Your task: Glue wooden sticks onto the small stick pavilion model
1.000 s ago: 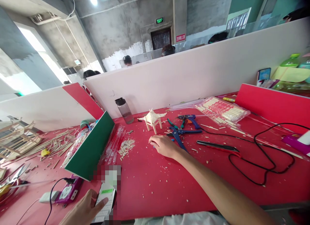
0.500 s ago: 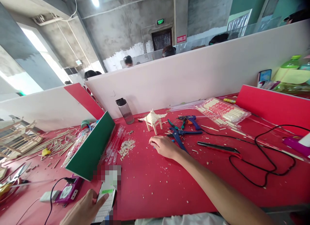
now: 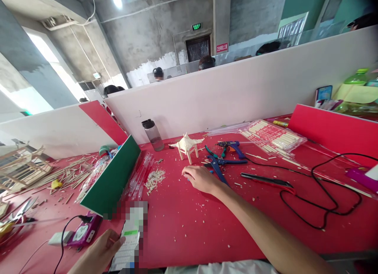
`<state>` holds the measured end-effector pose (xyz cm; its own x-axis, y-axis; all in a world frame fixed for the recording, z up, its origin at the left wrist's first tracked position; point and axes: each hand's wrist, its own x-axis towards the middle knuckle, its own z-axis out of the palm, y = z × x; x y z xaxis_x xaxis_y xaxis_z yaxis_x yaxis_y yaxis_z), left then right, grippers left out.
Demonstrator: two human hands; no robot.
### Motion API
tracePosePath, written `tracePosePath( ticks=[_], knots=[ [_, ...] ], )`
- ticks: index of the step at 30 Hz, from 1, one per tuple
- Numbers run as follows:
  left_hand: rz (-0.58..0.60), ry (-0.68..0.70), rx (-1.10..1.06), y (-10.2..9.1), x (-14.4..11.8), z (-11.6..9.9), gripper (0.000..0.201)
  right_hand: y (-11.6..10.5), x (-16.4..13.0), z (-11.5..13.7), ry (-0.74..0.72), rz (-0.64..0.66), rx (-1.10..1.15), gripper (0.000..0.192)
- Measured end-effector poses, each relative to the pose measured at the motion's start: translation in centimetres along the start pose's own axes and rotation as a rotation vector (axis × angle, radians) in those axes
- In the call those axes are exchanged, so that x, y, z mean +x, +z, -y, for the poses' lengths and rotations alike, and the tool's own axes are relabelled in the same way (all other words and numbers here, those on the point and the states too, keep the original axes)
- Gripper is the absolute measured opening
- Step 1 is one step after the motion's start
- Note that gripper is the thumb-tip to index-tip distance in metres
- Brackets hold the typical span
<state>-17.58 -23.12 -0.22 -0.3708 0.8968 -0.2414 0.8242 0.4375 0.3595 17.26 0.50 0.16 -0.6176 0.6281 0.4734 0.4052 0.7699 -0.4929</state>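
At the lower left, my left hand point(image 3: 103, 246) is closed at the left side of a phone point(image 3: 126, 242); its thumb is by the lit screen, which is partly blurred out. My right hand point(image 3: 201, 178) rests on the red table with its fingers curled together. A small blue bit shows beneath those fingers, too little of it to name. Just beyond them stands a small pavilion model point(image 3: 186, 145) of pale sticks, upright on thin legs. Blue-handled pliers point(image 3: 217, 165) lie beside my right hand, partly covered by it.
A glue gun point(image 3: 233, 146), a utility knife point(image 3: 267, 181) and a black cable point(image 3: 333, 203) lie to the right. Packed sticks point(image 3: 273, 136) are behind them. A water bottle point(image 3: 152, 135) stands near the partition point(image 3: 236, 93). A green board point(image 3: 113, 179) and a purple power strip point(image 3: 85, 230) are left.
My left thumb has drawn back leftwards from the middle of the phone screen to its edge, and the screen content looks different. My right hand has stayed in place.
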Motion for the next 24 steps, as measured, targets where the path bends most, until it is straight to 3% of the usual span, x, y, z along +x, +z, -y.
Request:
tracePosePath(
  ticks=[3, 7, 24],
  knots=[
    [0.104, 0.05, -0.157, 0.1, 0.7, 1.4, 0.05, -0.1, 0.0, 0.1, 0.001, 0.005, 0.005, 0.013],
    [0.135, 0.033, -0.195, 0.0, 1.3, 2.4, 0.049, -0.2, 0.0, 0.3, -0.01, 0.013, 0.018, 0.014],
    [0.159, 0.011, -0.198, -1.0, 0.8, 0.0, 0.048, -0.1, 0.0, 0.1, 0.005, 0.017, 0.002, 0.014]
  ],
)
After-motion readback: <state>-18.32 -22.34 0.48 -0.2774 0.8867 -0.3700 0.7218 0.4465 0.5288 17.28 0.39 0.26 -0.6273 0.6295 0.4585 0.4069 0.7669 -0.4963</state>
